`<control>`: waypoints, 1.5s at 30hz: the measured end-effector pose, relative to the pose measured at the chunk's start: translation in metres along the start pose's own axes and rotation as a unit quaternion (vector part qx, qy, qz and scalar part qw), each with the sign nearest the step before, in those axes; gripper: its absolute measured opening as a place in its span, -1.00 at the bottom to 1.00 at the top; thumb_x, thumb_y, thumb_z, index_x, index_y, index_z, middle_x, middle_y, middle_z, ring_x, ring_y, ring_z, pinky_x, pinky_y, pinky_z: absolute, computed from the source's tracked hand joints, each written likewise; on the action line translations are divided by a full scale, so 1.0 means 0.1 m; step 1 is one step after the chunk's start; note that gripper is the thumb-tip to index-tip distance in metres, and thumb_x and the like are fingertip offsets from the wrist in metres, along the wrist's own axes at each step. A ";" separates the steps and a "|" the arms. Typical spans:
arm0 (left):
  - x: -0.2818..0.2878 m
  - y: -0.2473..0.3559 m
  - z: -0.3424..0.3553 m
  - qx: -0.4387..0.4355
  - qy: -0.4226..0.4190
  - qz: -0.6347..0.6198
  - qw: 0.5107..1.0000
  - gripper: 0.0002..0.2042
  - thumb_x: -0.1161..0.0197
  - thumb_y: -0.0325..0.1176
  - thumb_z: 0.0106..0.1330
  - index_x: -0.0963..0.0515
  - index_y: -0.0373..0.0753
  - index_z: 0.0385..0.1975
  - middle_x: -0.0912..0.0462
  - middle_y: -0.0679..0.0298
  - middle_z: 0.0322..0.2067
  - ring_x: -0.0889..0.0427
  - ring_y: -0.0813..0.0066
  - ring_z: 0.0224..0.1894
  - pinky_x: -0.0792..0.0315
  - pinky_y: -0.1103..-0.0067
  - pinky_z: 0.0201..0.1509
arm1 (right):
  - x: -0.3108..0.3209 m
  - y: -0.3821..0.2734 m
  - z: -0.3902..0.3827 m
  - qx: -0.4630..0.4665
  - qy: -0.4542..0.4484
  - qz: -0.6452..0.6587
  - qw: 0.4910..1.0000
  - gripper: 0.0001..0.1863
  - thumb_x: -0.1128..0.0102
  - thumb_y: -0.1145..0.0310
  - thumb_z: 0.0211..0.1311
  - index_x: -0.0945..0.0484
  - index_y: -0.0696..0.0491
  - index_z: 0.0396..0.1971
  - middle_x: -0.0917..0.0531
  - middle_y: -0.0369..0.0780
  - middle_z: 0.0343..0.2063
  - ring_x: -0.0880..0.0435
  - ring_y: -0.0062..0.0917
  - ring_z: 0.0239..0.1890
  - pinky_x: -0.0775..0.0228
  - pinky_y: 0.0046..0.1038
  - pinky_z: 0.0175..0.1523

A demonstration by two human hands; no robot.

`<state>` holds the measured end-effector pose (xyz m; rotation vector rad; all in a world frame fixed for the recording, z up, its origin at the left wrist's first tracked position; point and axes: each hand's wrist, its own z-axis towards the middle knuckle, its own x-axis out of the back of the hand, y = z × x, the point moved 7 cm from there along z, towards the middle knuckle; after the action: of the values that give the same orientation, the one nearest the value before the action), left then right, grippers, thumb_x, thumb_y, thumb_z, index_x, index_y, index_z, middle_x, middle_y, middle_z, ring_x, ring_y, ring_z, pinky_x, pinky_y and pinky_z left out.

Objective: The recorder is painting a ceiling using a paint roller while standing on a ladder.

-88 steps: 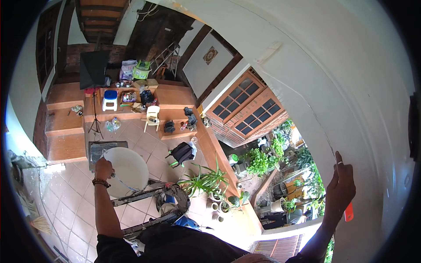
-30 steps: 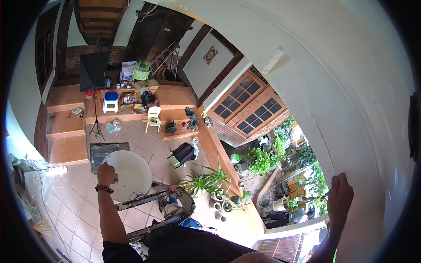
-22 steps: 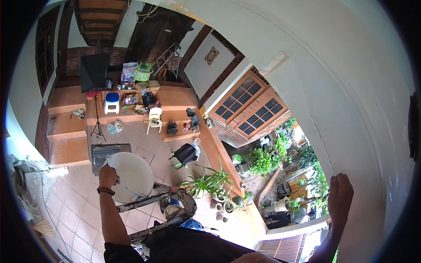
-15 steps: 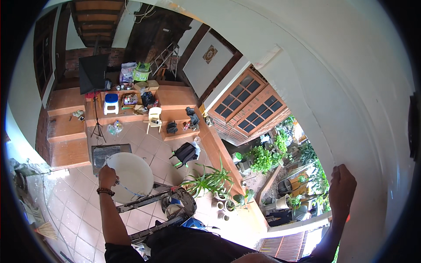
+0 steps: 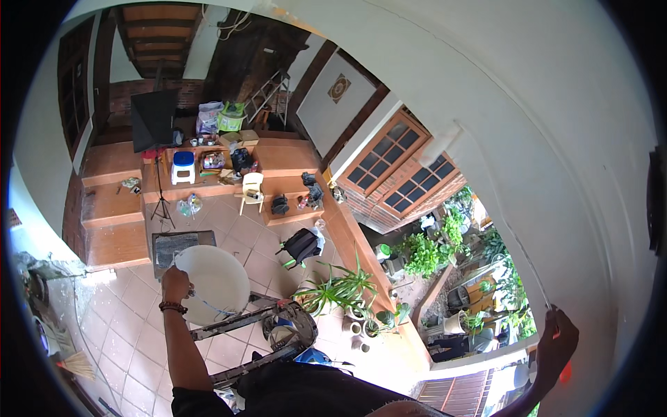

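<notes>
My left hand is closed at the left rim of a large whitish bucket, gripping its thin bail handle, part of which hangs across the bucket's side. On the right, my right hand is closed around a paint roller. From my fist the roller's thin metal rod runs up and left to the white roller sleeve, which lies against the pale wall surface. The roller's grip is mostly hidden by my fingers, with a red spot beside them. A paint-spattered ladder stands just below the bucket.
Far below are a tiled floor, orange steps, a blue-topped white stool, a small cream chair and a black backpack. Potted plants line a ledge. A black softbox on a stand stands at the left.
My right hand has moved down and slightly right, drawing the roller sleeve down along the wall surface. My left hand still grips the bucket handle. The whole view has shifted slightly.
</notes>
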<state>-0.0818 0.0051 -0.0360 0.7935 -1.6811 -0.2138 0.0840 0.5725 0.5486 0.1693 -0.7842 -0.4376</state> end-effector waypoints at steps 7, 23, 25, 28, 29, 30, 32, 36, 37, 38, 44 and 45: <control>-0.01 -0.07 -0.02 -0.005 -0.002 -0.026 1.000 -0.70 -0.01 -0.41 0.32 -0.60 -0.36 -0.59 -0.66 0.27 -0.64 -0.61 0.54 -0.72 -0.50 0.65 -0.71 | -0.32 -1.09 0.86 0.060 0.044 -0.003 0.997 -0.83 -0.10 0.35 0.25 -0.57 0.13 -0.45 -0.60 -0.07 -0.54 -0.56 -0.12 -0.51 -0.36 -0.27 -0.38; -0.10 -0.05 0.19 0.020 -0.006 -0.057 0.998 -0.76 -0.09 -0.43 0.25 -0.67 -0.27 -0.60 -0.66 0.35 -0.68 -0.62 0.63 -0.70 -0.55 0.70 -0.48 | 0.20 -0.35 0.20 0.027 0.085 0.032 0.995 -0.74 -0.12 0.41 0.20 -0.38 0.16 -0.65 -0.35 -0.12 -0.77 -0.30 -0.39 -0.76 -0.07 -0.35 -0.58; -0.18 -0.38 0.14 0.061 0.033 -0.163 0.984 -0.76 -0.12 -0.40 0.23 -0.67 -0.26 -0.62 -0.66 0.36 -0.69 -0.62 0.64 -0.70 -0.56 0.70 -0.45 | -0.08 -0.74 0.57 0.078 0.110 -0.005 0.991 -0.76 -0.12 0.36 0.22 -0.43 0.13 -0.61 -0.44 -0.09 -0.73 -0.38 -0.17 -0.69 -0.14 -0.26 -0.53; -0.33 -0.48 0.22 0.082 0.039 -0.175 0.980 -0.76 -0.12 -0.40 0.23 -0.67 -0.25 -0.62 -0.66 0.37 -0.69 -0.61 0.65 -0.70 -0.56 0.70 -0.44 | -0.19 -1.47 1.09 0.094 0.088 -0.033 0.991 -0.76 -0.07 0.23 0.25 -0.56 0.05 -0.51 -0.58 -0.07 -0.59 -0.57 -0.09 -0.48 -0.36 -0.16 -0.37; -0.28 -0.44 0.21 0.081 0.039 -0.172 0.981 -0.76 -0.12 -0.40 0.23 -0.67 -0.25 -0.62 -0.66 0.37 -0.69 -0.61 0.65 -0.70 -0.56 0.70 -0.44 | -0.25 -1.63 1.24 0.121 0.114 -0.009 0.986 -0.77 -0.07 0.23 0.25 -0.60 0.04 -0.47 -0.61 -0.09 -0.55 -0.58 -0.10 -0.45 -0.40 -0.18 -0.32; -0.24 -0.37 0.17 0.090 0.034 -0.169 0.981 -0.77 -0.11 -0.41 0.23 -0.67 -0.26 -0.61 -0.66 0.36 -0.69 -0.62 0.64 -0.70 -0.56 0.70 -0.46 | -0.26 -1.73 1.38 0.121 0.107 -0.009 0.987 -0.77 -0.07 0.23 0.25 -0.60 0.04 -0.46 -0.61 -0.10 -0.54 -0.59 -0.10 -0.43 -0.41 -0.19 -0.30; -0.15 -0.33 0.16 0.098 0.032 -0.165 0.981 -0.77 -0.11 -0.42 0.24 -0.67 -0.28 -0.59 -0.66 0.35 -0.68 -0.62 0.63 -0.70 -0.56 0.69 -0.49 | -0.25 -1.70 1.45 0.118 0.100 -0.007 0.988 -0.77 -0.07 0.23 0.25 -0.61 0.04 -0.45 -0.62 -0.11 -0.53 -0.59 -0.10 -0.42 -0.42 -0.19 -0.27; -0.14 -0.17 0.12 0.002 -0.021 -0.082 0.996 -0.68 0.06 -0.44 0.28 -0.56 -0.35 -0.66 -0.63 0.15 -0.68 -0.59 0.43 -0.75 -0.48 0.55 -0.75 | -0.17 -1.21 1.12 0.087 0.072 -0.013 0.994 -0.76 -0.07 0.27 0.25 -0.53 0.10 -0.52 -0.55 -0.05 -0.57 -0.52 -0.06 -0.48 -0.31 -0.18 -0.38; -0.12 -0.20 0.10 0.028 -0.006 -0.106 0.994 -0.67 0.07 -0.45 0.27 -0.57 -0.36 -0.69 -0.63 0.13 -0.68 -0.59 0.42 -0.76 -0.48 0.55 -0.75 | -0.09 -1.03 0.92 0.079 0.091 0.004 0.993 -0.74 -0.07 0.29 0.26 -0.47 0.13 -0.56 -0.51 -0.04 -0.61 -0.45 -0.03 -0.53 -0.24 -0.19 -0.42; -0.13 -0.23 0.11 0.026 -0.003 -0.106 0.994 -0.67 0.07 -0.45 0.27 -0.57 -0.36 -0.69 -0.63 0.13 -0.68 -0.59 0.42 -0.76 -0.48 0.55 -0.75 | 0.00 -0.81 0.71 0.052 0.099 0.012 0.994 -0.74 -0.09 0.32 0.25 -0.43 0.14 -0.58 -0.46 -0.04 -0.66 -0.37 -0.08 -0.61 -0.17 -0.24 -0.48; -0.06 -0.29 -0.02 0.162 0.009 -0.272 0.948 -0.73 -0.01 -0.43 0.31 -0.60 -0.43 -0.53 -0.66 0.17 -0.60 -0.62 0.46 -0.72 -0.55 0.61 -0.67 | 0.04 -0.17 0.04 -0.039 0.022 0.122 0.991 -0.77 -0.08 0.40 0.25 -0.46 0.19 -0.58 -0.42 -0.16 -0.74 -0.31 -0.57 -0.70 -0.12 -0.43 -0.52; -0.14 -0.36 0.06 0.126 -0.013 -0.220 0.967 -0.71 0.04 -0.43 0.33 -0.56 -0.42 -0.56 -0.65 0.14 -0.61 -0.62 0.44 -0.72 -0.54 0.59 -0.70 | -0.10 -0.14 0.02 -0.045 0.010 0.184 0.982 -0.78 -0.07 0.42 0.24 -0.46 0.20 -0.57 -0.45 -0.18 -0.72 -0.35 -0.63 -0.67 -0.15 -0.47 -0.52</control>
<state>-0.0723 -0.0147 -0.0677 1.3595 -1.5564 -0.3211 0.0723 0.5640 0.5390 -0.0569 -0.7539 -0.1205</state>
